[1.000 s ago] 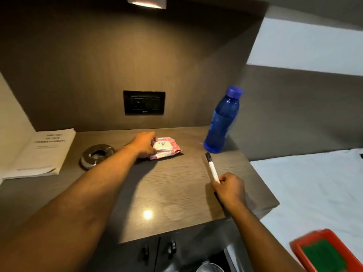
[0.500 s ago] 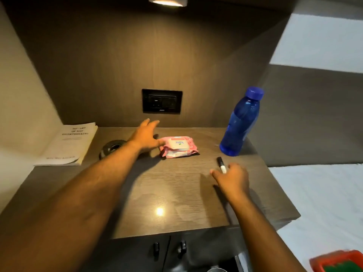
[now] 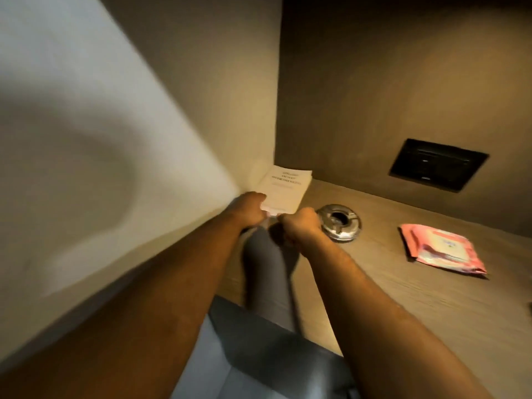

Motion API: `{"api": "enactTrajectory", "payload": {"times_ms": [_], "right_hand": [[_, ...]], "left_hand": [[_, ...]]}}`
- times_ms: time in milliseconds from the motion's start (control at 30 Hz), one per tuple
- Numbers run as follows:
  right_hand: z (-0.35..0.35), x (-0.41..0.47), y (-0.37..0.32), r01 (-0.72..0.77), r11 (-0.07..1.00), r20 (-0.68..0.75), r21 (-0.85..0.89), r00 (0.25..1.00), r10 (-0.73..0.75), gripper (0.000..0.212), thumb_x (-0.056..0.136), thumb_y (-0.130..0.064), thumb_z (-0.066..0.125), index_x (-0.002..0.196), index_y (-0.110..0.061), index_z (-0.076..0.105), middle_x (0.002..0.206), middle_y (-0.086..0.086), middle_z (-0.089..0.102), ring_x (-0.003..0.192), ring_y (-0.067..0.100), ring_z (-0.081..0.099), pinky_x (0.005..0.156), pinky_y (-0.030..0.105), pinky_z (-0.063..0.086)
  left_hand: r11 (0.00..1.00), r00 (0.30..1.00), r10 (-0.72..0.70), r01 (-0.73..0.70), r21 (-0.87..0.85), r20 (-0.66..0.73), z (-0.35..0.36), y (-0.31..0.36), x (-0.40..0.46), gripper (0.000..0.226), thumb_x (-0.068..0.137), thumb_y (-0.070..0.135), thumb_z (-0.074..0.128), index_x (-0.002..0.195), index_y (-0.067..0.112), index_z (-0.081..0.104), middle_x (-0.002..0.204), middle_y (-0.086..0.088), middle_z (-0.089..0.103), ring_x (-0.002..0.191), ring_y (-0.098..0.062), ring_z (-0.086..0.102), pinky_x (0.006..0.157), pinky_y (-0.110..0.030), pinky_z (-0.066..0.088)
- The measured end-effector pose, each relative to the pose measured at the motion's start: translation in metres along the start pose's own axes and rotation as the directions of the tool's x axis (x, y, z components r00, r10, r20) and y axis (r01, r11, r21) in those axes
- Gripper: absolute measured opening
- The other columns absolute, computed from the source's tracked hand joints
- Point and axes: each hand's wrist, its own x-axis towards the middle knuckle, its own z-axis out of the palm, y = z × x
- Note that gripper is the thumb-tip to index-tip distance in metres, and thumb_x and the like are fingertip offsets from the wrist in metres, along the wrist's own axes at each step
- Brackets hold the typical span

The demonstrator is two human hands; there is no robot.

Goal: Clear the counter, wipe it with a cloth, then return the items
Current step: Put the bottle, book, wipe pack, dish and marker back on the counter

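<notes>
At the far left corner of the counter: we have both hands on the near edge of the white paperback book (image 3: 283, 188), which lies flat against the pale side wall (image 3: 115, 139)
Left hand (image 3: 250, 209): curled closed at the book's near left corner; fingers hidden, so we judge it is gripping but cannot see how much paper it has
Right hand (image 3: 300, 224): fisted at the book's near right corner, touching or just beside it; we cannot tell whether it truly has hold
Doing the lift well: we should get fingers under the whole block of pages, not just the cover; raise it level; draw it toward us, away from the wall
Hazard: the round metal ashtray (image 3: 339, 222) sits just beside our right knuckles; a sideways swing could knock it
Elsewhere: the pink wet-wipes packet (image 3: 443, 249) lies well apart toward the right, mid-depth on the brown wood-grain counter (image 3: 417, 306); a black socket plate (image 3: 437, 164) is set in the back panel
</notes>
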Motion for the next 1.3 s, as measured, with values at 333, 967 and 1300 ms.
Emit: {"api": "enactTrajectory", "payload": {"times_ms": [333,967,1300], "right_hand": [[0.032,0.024,-0.017,-0.174,0.897,-0.008,0.405,0.981,0.194,0.017,0.095,-0.007,0.051,0.081,-0.002,0.058,0.058,0.010,0.052,0.044,0.018,0.043,0.043,0.029,0.034],[-0.121,-0.150,0.125,0.066,0.975,-0.345,0.214,0.939,0.012,0.019,0.094,-0.016,0.060,0.108,-0.006,0.068,0.102,0.008,0.072,0.082,0.020,0.065,0.066,0.034,0.053],[-0.140,-0.169,0.176,0.023,0.938,-0.285,-0.345,0.950,-0.127,0.035,0.089,-0.031,0.065,0.118,-0.011,0.066,0.121,0.007,0.068,0.103,0.025,0.065,0.083,0.037,0.056]], "left_hand": [[0.990,0.993,0.121,-0.119,0.070,-0.012,0.013,-0.023,0.010,0.049,0.089,0.013,0.056,0.136,0.008,0.046,0.138,-0.014,0.047,0.127,-0.032,0.046,0.108,-0.037,0.039],[0.865,0.879,0.475,-0.473,-0.170,-0.028,0.074,0.092,-0.159,0.062,0.076,0.031,0.077,0.132,0.013,0.056,0.150,-0.006,0.042,0.126,-0.022,0.053,0.099,-0.031,0.051],[0.935,0.925,0.353,-0.345,-0.079,0.139,0.122,0.085,-0.195,0.068,0.080,0.042,0.071,0.139,0.019,0.048,0.154,-0.001,0.037,0.132,-0.022,0.045,0.105,-0.035,0.046]]}}
